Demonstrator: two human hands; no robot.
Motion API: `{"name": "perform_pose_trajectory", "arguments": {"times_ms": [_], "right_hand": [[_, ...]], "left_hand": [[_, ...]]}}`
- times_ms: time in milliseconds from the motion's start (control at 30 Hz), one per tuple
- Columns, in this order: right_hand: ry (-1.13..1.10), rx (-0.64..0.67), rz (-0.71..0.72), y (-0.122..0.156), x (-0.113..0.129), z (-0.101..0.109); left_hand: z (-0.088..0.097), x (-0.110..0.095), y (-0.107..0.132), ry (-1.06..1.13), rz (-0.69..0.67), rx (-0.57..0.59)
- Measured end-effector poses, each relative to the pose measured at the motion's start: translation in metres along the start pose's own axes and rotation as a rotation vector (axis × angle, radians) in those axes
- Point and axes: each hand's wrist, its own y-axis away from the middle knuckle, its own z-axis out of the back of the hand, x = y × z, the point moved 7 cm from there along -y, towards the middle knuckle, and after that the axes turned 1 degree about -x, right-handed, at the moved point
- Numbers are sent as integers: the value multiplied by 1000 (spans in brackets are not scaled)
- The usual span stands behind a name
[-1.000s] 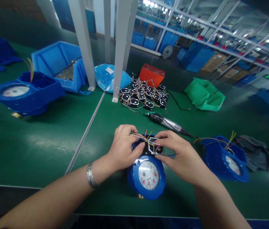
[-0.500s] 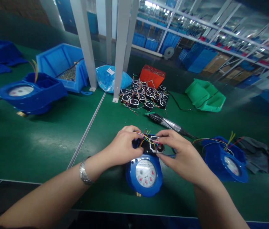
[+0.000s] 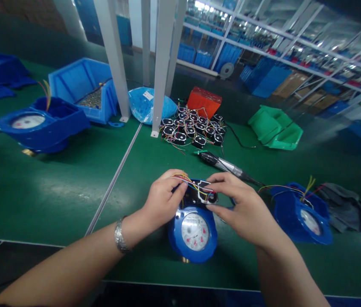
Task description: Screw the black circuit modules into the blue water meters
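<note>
A blue water meter (image 3: 193, 234) with a white dial lies on the green bench in front of me. Over its upper compartment sits a small black module (image 3: 199, 194) trailing coloured wires (image 3: 188, 181). My left hand (image 3: 163, 200) pinches the module's left side and the wires with curled fingers. My right hand (image 3: 243, 209) grips the module's right edge between thumb and fingers. A metal watch is on my left wrist.
An electric screwdriver (image 3: 227, 166) lies just beyond the hands. Several black wired modules (image 3: 193, 128) sit before a red box (image 3: 204, 101). Another blue meter (image 3: 302, 213) and a grey cloth (image 3: 343, 204) lie right; a third meter (image 3: 39, 123), blue bin (image 3: 84, 87) and white posts stand left. A green tray (image 3: 275, 128) is far right.
Both hands have shifted slightly toward me with the module, and the wires now lie bent over to the left under my left fingers instead of sticking up.
</note>
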Motion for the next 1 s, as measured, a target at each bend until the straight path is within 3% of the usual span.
{"name": "perform_pose_trajectory", "arguments": {"times_ms": [200,500,600,667,733,867,1000], "right_hand": [[30,102,-37,-3,-4,-14],[172,234,-41,-5,-1,-25],[137,106,13,-5,-1,-10],[120,-79,-56,-4,-20,3],[152,-166,-208,-3,-53,5],[261,-72,-376,-9,-112,-22],[417,-41,-412,-22,-141,-36]], "left_hand": [[6,-1,5,-38,-95,-127],[7,1,5,-82,-20,-85],[6,1,5,-76,-10,-67],[4,0,4,-74,0,-40],[2,1,1,-74,30,0],[-10,5,-12,-138,144,196],[-26,7,-28,-274,186,466]]}}
